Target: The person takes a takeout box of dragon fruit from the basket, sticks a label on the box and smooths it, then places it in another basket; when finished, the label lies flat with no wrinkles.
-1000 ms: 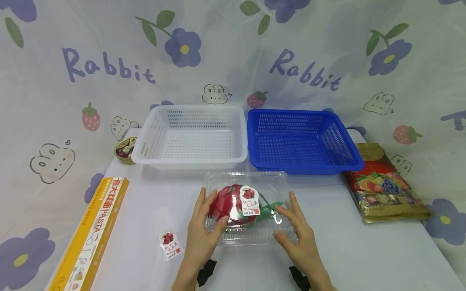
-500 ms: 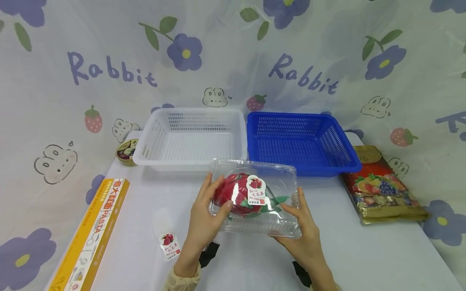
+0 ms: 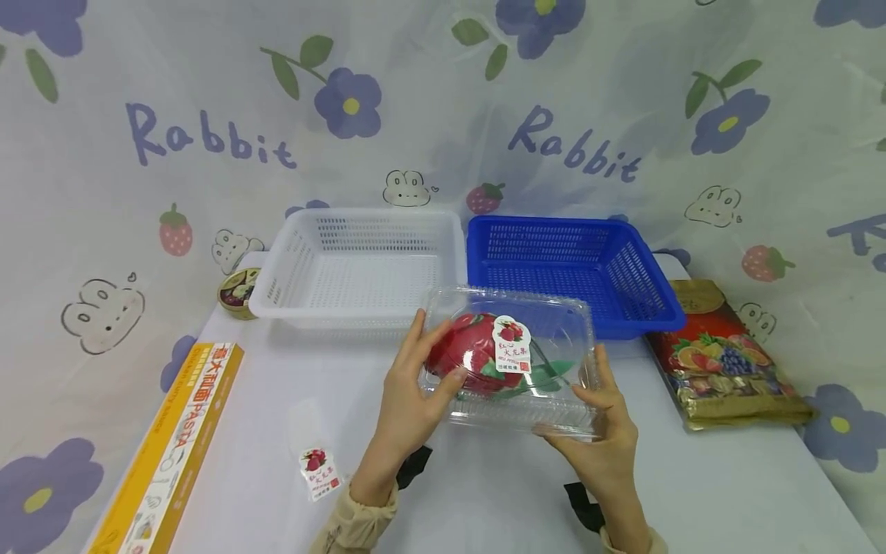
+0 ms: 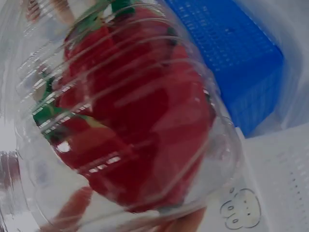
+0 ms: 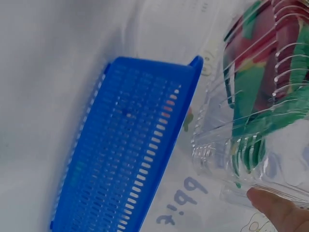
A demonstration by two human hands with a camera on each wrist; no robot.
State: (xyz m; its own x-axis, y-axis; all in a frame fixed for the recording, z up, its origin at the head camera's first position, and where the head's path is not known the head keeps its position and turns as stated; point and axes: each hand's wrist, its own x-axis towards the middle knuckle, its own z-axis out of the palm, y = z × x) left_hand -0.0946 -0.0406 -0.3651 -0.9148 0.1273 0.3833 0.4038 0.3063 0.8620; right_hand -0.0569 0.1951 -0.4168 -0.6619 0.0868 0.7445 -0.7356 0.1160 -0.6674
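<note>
A flowered "Rabbit" curtain hangs behind a white table (image 3: 291, 400) and drapes down its sides, so the table's left and right edges fall away into cloth near the lower corners of the frame. Just below centre, the left hand (image 3: 408, 396) and the right hand (image 3: 602, 431) each clasp one end of a clear clamshell box (image 3: 515, 362) with a red dragon fruit (image 3: 471, 350) inside; the fingers curl round its rims and the box is lifted off the table, tilted slightly toward the back. It hovers in front of the seam between the white basket (image 3: 360, 265) and the blue basket (image 3: 571, 265), which sit side by side and touching at upper centre. I'd judge this the carrying step, with the box on its way toward a basket; setting it down would call for lifting its far edge over the near rim. Both baskets look roomy enough. Off to the sides, well apart from the hands, lie a yellow pasta box (image 3: 173, 454) at lower left, a small tin (image 3: 238, 291) beside the white basket, a loose sticker (image 3: 320, 471) near the left wrist, and a fruit-printed bag (image 3: 727, 358) at right, close by the blue basket's corner
</note>
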